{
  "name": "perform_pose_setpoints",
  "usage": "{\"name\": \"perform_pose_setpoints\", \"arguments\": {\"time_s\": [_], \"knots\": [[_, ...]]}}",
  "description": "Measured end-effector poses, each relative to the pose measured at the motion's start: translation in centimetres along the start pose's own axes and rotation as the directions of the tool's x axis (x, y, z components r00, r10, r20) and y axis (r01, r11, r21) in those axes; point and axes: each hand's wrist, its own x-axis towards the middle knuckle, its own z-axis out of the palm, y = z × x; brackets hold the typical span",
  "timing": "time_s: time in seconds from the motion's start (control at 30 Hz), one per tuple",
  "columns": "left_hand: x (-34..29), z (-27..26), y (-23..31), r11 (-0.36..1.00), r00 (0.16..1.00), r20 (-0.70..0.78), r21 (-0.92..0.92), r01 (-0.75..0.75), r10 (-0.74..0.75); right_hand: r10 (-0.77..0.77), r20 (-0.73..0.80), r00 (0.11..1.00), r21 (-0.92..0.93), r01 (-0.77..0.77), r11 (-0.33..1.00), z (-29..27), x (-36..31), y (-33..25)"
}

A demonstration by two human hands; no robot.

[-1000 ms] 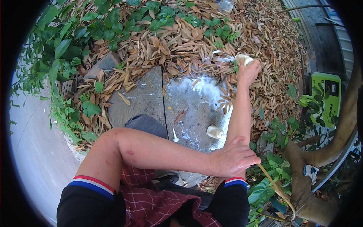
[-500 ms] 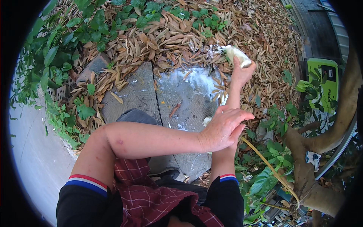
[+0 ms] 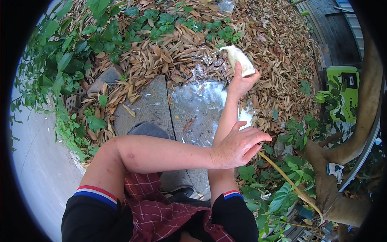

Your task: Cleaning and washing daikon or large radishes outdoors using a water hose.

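Observation:
My right hand [image 3: 243,82] is closed around a pale cream-white, pouch-like oblong thing [image 3: 239,60], held up and tilted over the dry leaves; its exact kind is unclear. White stuff shows at its far end. My left arm crosses over my right forearm. My left hand [image 3: 236,148] holds nothing, its fingers loosely stretched and the thumb apart. Below the pouch-like thing, white residue [image 3: 209,93] is spread over a grey paving slab [image 3: 189,107], with more white on the leaves beside it.
Dry brown leaves [image 3: 278,60] cover the ground ahead. Green plants [image 3: 60,60] and a brick [image 3: 105,78] stand at the left. At right are a bent tree trunk [image 3: 322,177], a yellow stem [image 3: 284,174] and a green-and-black box [image 3: 342,90]. Pale paving [image 3: 36,153] runs along the far left.
My right hand has moved left and slightly nearer with the pouch-like thing. More white now lies on the slab and the leaves beside it. My left hand has hardly moved.

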Motion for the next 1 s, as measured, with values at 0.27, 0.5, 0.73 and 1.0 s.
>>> {"name": "perform_pose_setpoints", "arguments": {"time_s": [0.27,0.5,0.73,1.0], "knots": [[-0.3,-0.5,0.1,1.000,0.999,0.046,0.020,0.018,-0.019,0.422,0.192,0.886,-0.246,-0.373,0.895,-1.8,-1.7,7.1],[1.9,1.0,-0.4,0.966,0.989,-0.032,-0.221,0.135,-0.146,0.217,0.229,0.949,-0.222,-0.166,0.961,-5.9,1.1,7.5],[2.7,-2.8,-6.3,0.641,0.610,-0.215,-0.381,0.666,-0.762,0.547,0.334,0.768,0.821,-0.521,0.231,-6.6,-8.3,2.1],[2.8,-3.8,-9.6,0.698,0.739,-0.020,-0.346,0.627,-0.673,0.676,-0.021,0.736,0.540,-0.561,0.628,-12.9,-17.0,4.5]]}}
